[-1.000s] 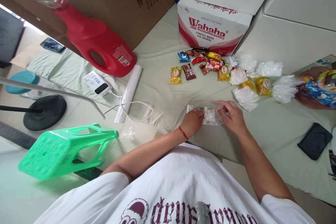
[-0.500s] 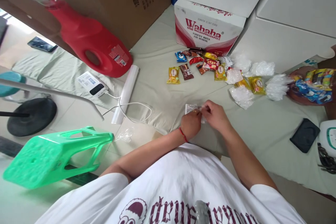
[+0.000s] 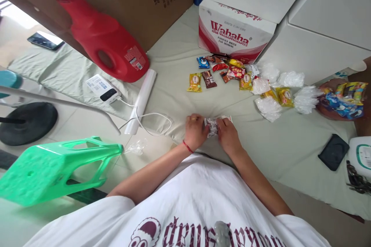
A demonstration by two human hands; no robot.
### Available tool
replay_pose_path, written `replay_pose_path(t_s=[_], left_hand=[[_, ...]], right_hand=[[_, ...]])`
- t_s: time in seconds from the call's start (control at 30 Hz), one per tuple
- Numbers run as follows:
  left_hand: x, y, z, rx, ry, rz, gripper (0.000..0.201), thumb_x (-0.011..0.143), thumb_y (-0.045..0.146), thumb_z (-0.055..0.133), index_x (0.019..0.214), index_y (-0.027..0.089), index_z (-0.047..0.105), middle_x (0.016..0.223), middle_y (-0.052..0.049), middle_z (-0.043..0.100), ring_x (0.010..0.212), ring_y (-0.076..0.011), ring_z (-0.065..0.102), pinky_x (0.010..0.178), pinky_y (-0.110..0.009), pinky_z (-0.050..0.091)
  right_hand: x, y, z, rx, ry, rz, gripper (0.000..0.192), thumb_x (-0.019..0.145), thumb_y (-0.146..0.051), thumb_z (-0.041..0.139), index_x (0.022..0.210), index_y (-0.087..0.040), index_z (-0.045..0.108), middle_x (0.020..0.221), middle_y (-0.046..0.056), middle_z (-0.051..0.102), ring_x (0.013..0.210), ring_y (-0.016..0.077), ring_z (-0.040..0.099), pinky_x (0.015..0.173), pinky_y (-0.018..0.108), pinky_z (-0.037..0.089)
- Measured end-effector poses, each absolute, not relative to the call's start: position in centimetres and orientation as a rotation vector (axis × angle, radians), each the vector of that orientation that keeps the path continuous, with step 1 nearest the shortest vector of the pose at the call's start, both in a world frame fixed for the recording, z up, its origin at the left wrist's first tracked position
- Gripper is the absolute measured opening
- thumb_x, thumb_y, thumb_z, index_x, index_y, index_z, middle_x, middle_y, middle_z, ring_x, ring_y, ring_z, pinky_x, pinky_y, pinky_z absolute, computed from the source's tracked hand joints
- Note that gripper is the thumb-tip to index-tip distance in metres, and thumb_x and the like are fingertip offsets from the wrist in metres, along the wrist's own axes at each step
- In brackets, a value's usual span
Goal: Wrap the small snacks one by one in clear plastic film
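A small package with dark print under clear plastic wrap (image 3: 213, 126) lies on the green sheet close to my body. My left hand (image 3: 196, 131), with a red string at the wrist, grips its left end with fingers curled. On the other end, the fingers of my right hand (image 3: 228, 134) are bent over the wrap. What exactly is inside the plastic is too small to make out. Beyond my hands lie a yellow snack packet (image 3: 194, 82), a brown cocoa packet (image 3: 209, 79) and a heap of other wrapped snacks (image 3: 235, 71).
Bunched clear plastic bags (image 3: 268, 108) lie right of the snacks, before a Wahaha carton (image 3: 232, 32). A clear film roll (image 3: 141, 102), white cable and power bank (image 3: 103, 88) are at left, near a red jug (image 3: 110, 40) and green stool (image 3: 58, 166). A black pouch (image 3: 333, 152) rests at right.
My hands were close together, pinching at the package's middle. Now they have parted to its two ends, the left hand moving left, and crumpled clear plastic shows between them.
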State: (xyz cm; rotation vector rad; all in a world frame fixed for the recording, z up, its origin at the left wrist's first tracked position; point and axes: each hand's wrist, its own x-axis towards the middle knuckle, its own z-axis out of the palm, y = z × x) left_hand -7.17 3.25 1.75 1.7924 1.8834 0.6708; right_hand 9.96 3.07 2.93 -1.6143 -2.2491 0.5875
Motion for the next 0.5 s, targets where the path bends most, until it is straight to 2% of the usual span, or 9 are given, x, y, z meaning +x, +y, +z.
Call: replay_pose_path(t_s=[0.07, 0.1, 0.17, 0.27, 0.33, 0.4, 0.5], left_hand=[[-6.3, 3.2, 2.0, 1.816, 1.798, 0.681, 0.009, 0.087, 0.02, 0.064, 0.095, 0.016, 0.067, 0.109, -0.013, 0.068, 0.11, -0.0292, 0.06, 0.1, -0.048, 0.051], [-5.8, 2.9, 2.3, 1.809, 1.756, 0.728, 0.009, 0.088, 0.016, 0.06, 0.094, 0.017, 0.066, 0.106, -0.013, 0.067, 0.106, -0.0267, 0.062, 0.097, -0.045, 0.053], [-4.8, 1.9, 2.8, 1.848, 1.617, 0.881, 0.016, 0.092, 0.011, 0.053, 0.1, 0.017, 0.065, 0.108, -0.012, 0.067, 0.102, -0.0224, 0.064, 0.092, -0.038, 0.056], [-3.4, 0.1, 3.0, 2.077, 1.241, 1.074, 0.025, 0.099, 0.01, 0.044, 0.111, 0.018, 0.065, 0.12, -0.013, 0.069, 0.115, -0.0202, 0.066, 0.099, -0.036, 0.056], [-2.3, -0.7, 2.7, 2.253, 0.937, 1.053, 0.027, 0.101, 0.01, 0.043, 0.111, 0.017, 0.067, 0.119, -0.013, 0.071, 0.123, -0.0217, 0.064, 0.107, -0.04, 0.055], [-1.2, -1.1, 2.4, 2.369, 0.655, 0.923, 0.027, 0.101, 0.009, 0.043, 0.104, 0.017, 0.07, 0.113, -0.012, 0.074, 0.124, -0.0229, 0.065, 0.113, -0.044, 0.053], [-0.3, -1.0, 2.3, 2.389, 0.34, 0.732, 0.026, 0.099, 0.01, 0.046, 0.101, 0.018, 0.07, 0.111, -0.012, 0.076, 0.125, -0.0226, 0.066, 0.116, -0.042, 0.052]], right_hand=[[10.2, 2.3, 3.4, -1.594, -2.096, 0.706, 0.03, 0.102, -0.022, 0.039, 0.114, -0.019, 0.066, 0.108, 0.015, 0.064, 0.099, 0.0276, 0.059, 0.089, 0.041, 0.05], [10.5, 1.9, 3.8, -1.583, -1.982, 0.814, 0.03, 0.104, -0.03, 0.039, 0.113, -0.02, 0.066, 0.11, 0.015, 0.065, 0.102, 0.0277, 0.06, 0.091, 0.042, 0.051], [11.3, 0.9, 4.8, -1.543, -1.641, 1.094, 0.036, 0.106, -0.048, 0.039, 0.109, -0.023, 0.066, 0.109, 0.012, 0.067, 0.103, 0.0263, 0.063, 0.09, 0.041, 0.054], [12.6, -0.8, 5.7, -1.443, -1.024, 1.401, 0.047, 0.101, -0.066, 0.041, 0.103, -0.024, 0.063, 0.102, 0.008, 0.07, 0.093, 0.0231, 0.066, 0.079, 0.037, 0.057], [13.3, -1.9, 5.3, -1.434, -0.776, 1.424, 0.043, 0.094, -0.066, 0.056, 0.099, -0.023, 0.061, 0.094, 0.005, 0.069, 0.085, 0.0211, 0.066, 0.074, 0.034, 0.056], [13.7, -2.9, 4.1, -1.497, -0.671, 1.367, 0.039, 0.083, -0.057, 0.072, 0.1, -0.023, 0.061, 0.087, 0.002, 0.068, 0.079, 0.0194, 0.065, 0.073, 0.033, 0.055], [15.3, -3.9, 2.3, -1.593, -0.627, 1.259, 0.046, 0.078, -0.048, 0.074, 0.115, -0.024, 0.061, 0.087, 0.002, 0.07, 0.076, 0.0191, 0.065, 0.074, 0.034, 0.056]])
